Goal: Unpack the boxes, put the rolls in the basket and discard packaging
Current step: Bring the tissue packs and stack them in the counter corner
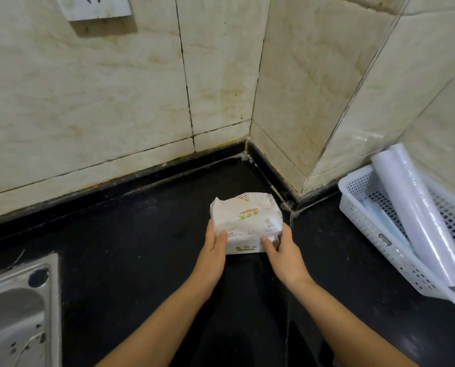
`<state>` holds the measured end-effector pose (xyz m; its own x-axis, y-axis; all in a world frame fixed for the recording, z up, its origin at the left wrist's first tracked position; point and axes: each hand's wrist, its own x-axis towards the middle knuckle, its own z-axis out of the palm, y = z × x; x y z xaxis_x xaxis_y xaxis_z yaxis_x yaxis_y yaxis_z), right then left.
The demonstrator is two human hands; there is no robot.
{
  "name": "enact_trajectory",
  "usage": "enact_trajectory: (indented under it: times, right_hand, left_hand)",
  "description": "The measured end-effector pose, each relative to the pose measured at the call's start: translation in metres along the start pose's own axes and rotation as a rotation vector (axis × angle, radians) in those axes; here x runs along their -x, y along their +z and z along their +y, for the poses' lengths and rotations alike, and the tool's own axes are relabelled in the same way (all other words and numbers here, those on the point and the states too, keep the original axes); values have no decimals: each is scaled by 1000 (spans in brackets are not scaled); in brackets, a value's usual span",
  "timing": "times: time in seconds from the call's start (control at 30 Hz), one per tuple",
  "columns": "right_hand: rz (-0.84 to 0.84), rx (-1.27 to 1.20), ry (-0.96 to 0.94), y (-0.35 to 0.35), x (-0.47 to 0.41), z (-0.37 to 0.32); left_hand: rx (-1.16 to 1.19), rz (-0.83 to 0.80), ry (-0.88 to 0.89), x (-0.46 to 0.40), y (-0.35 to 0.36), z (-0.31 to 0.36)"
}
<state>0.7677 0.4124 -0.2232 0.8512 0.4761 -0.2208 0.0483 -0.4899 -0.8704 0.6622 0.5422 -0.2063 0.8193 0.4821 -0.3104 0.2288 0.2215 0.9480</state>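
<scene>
Fingers: both hands grip pack; left hand [212, 245] on its left end, right hand [280, 247] on its right end.
Pack [246, 223]: white, print unreadable, near counter [141, 234] back corner.
Basket [364, 207]: counter's right edge, cut off by frame.
Contents: one clear-wrapped roll [417, 210] leaning out; pale item beneath, unclear.
Sink [17, 313]: front-left, partly cropped.

White wrapped pack [246, 221] on black counter; rolls [417, 210] in basket [395, 250].
</scene>
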Motion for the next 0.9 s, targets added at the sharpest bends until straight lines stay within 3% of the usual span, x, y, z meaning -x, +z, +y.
enact_trajectory:
  times: [0.33, 0.53, 0.73, 0.83, 0.9]
  right_hand:
    - [43, -71, -57, 29, -171, -40]
    - [31, -210, -73, 43, -224, -50]
    - [-73, -266, -15, 24, -193, -47]
    - [-182, -145, -86, 3, -143, -39]
    - [-166, -90, -156, -24, -107, -32]
  left_hand:
    - [144, 188, 6, -129, -13, 36]
    - [144, 230, 11, -175, -23, 41]
    - [75, 210, -46, -151, -28, 41]
    - [-18, 254, -19, -124, -20, 39]
    - [-104, 236, 62, -104, -2, 40]
